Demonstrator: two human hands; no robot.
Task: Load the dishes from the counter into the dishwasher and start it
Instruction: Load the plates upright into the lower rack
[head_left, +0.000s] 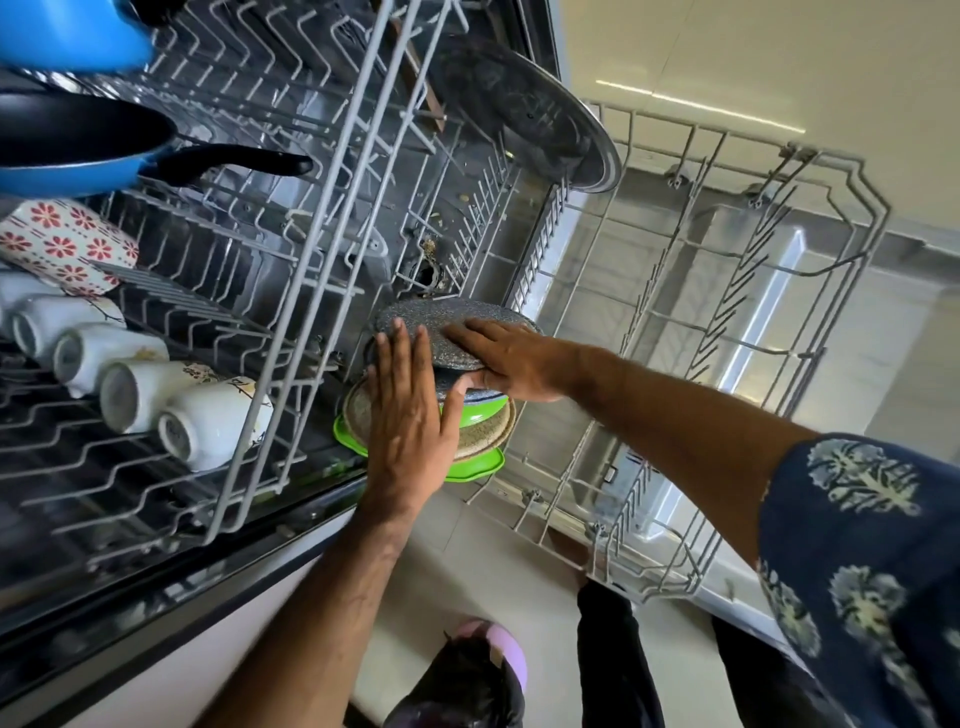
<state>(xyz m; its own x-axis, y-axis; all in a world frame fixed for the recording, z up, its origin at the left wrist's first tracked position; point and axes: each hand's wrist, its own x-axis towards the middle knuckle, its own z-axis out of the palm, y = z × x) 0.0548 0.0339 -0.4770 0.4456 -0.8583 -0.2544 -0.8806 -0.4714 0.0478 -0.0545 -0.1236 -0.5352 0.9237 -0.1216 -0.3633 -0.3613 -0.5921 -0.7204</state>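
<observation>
Blue pan (67, 36) cut off by top-left corner; only part of body shows. Second blue pan (78, 156) cut by left edge, handle whole. White mugs (130, 384) partly cut at left edge. Left hand (408, 410) covers near side of speckled grey dish (431, 325) and much of brown plate (488, 434) and green plate (478, 467) below. Right hand (501, 364) thumb tucked under dish rim. Steel lid (524, 109) top blurred. Dark object near floor (462, 680) blurred, cannot tell what.

Four white mugs (135, 384) — two blue pans (78, 150), two wire racks (727, 312).
</observation>
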